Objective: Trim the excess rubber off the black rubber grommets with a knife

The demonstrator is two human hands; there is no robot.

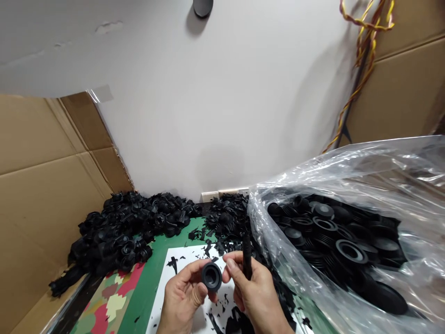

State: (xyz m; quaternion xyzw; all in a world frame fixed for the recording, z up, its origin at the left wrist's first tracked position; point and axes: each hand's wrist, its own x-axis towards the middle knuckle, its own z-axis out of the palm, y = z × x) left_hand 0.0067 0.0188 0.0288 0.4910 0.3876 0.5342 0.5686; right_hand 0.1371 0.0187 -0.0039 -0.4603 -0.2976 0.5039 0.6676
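Between the thumb and fingers of my left hand (184,290) is a small black rubber cap (211,276), its round hollow end turned toward me. My right hand (257,285) is close beside it on the right, wrapped round a slim black-handled tool (247,255) that points upward; what sort of tool it is cannot be made out. The thumb and forefinger of that hand are near the cap's edge. Under both hands lies a white sheet (175,266) strewn with black rubber scraps (236,322).
On the right, a clear plastic bag (295,260) holds several black ribbed rubber parts (351,250). A heap of black rubber pieces (132,222) lies at the back left, and a scrap pile (229,215) against the wall. Cardboard (41,153) stands at the left.
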